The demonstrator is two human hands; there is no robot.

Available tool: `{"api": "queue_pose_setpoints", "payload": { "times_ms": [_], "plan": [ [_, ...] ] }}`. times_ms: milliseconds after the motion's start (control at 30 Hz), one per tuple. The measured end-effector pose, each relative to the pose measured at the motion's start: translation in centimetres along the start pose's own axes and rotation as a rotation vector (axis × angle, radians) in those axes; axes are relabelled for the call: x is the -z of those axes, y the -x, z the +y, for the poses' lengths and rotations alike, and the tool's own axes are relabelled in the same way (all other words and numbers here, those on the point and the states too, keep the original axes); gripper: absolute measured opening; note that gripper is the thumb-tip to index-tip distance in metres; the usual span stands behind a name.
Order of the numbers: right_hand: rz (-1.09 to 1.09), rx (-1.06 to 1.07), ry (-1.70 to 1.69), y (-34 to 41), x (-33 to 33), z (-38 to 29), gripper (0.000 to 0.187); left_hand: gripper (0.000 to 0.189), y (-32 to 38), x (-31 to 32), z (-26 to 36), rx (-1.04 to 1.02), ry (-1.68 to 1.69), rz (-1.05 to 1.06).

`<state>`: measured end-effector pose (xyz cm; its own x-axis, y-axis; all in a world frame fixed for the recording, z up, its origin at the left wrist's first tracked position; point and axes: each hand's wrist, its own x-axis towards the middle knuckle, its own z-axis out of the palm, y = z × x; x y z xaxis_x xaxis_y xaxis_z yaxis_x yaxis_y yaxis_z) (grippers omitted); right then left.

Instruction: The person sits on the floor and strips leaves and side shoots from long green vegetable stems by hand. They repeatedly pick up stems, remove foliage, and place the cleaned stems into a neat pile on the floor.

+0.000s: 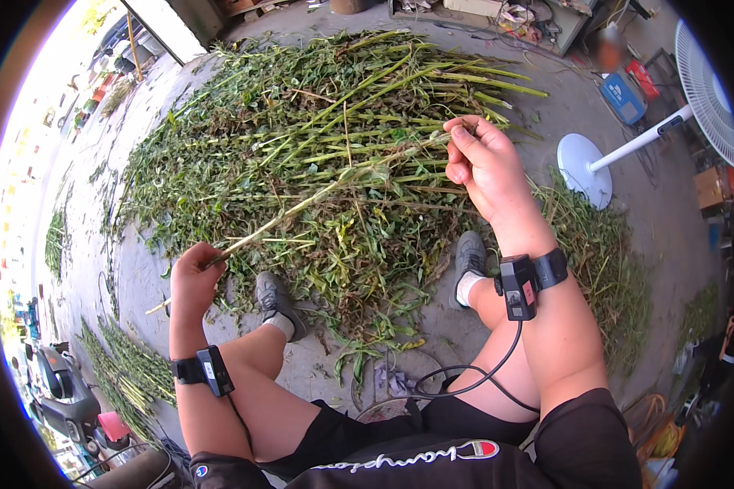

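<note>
A long cut plant stalk (315,198), which looks like sesame, slants across the view between my hands. My left hand (197,278) is closed around its lower left part, and a pale end sticks out below the fist. Higher up at the right, my right hand (480,159) pinches the other end between thumb and fingers, with a few small dark bits at the fingertips. Behind the stalk spreads a broad heap of cut green stalks (318,122) with pods and wilted leaves. Loose stripped leaves (355,275) lie nearer, between my shoes.
A white standing fan (584,165) rises at the right, beside a smaller heap of greenery (599,269). More bundled stalks (128,373) lie at lower left, near a parked scooter (67,403). A blue box (624,98) stands at the upper right. A cable (477,370) runs from my right wrist device.
</note>
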<state>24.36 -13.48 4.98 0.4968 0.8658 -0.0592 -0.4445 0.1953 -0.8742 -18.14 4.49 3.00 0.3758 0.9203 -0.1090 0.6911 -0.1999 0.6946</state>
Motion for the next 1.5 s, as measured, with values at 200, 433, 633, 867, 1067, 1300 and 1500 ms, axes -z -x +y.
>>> {"api": "queue_pose_setpoints", "payload": {
  "times_ms": [200, 433, 633, 867, 1067, 1300, 1500],
  "plan": [
    [0.015, 0.036, -0.099, 0.0, 0.7, -0.1, 0.014, 0.012, -0.1, 0.0, 0.1, 0.001, 0.009, -0.009],
    [0.126, 0.085, -0.138, 0.0, 1.0, -1.0, 0.016, 0.012, -0.1, -0.2, 0.9, 0.035, 0.011, -0.028],
    [0.292, 0.267, 0.022, -1.8, 5.7, -4.0, 0.028, 0.015, -0.6, 0.9, -0.7, 0.016, 0.340, 0.093],
    [0.054, 0.079, 0.964, 1.0, -1.8, 0.6, 0.079, 0.021, -0.9, 0.9, 2.1, -0.212, 1.153, 0.164],
    [-0.510, -0.041, 1.479, 2.7, -4.8, 4.2, 0.081, 0.020, -1.0, 1.3, 2.0, -0.236, 1.462, 0.160],
    [-0.770, -0.241, 1.312, 2.9, -3.3, 8.8, 0.090, 0.024, -1.0, 3.2, -0.2, -0.183, 1.593, 0.204],
    [-0.610, -0.346, 1.003, 5.6, -7.0, 11.4, 0.025, 0.025, 0.3, 5.1, -1.4, -0.103, 1.561, 0.330]
  ]
}}
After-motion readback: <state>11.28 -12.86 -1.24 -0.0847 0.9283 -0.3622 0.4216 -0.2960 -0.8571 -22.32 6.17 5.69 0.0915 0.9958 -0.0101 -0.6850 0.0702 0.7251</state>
